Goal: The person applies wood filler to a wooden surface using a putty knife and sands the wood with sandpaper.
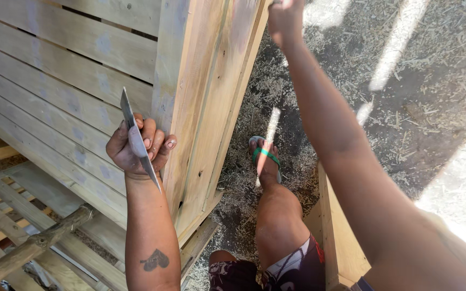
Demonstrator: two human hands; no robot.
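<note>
Left hand (137, 148): fingers curled round a flat metal blade (138, 139), just left of the wooden crate (206, 97).
Right hand (285, 20): raised at crate's top edge; grip cannot be told.

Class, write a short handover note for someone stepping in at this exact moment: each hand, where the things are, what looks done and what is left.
Left hand: closed around a flat metal blade, held beside the upright wooden frame, blade tip pointing down toward the wrist.
Right hand: raised, gripping the top edge of the frame; anything held in it is out of view.
Things: slatted wooden panel joins the frame on the left; a rough stick lies on slats below; a foot in a green-strapped sandal stands on shavings-strewn ground.
Done: frame stands assembled, slats fitted.
Left: cannot tell from this view.
</note>
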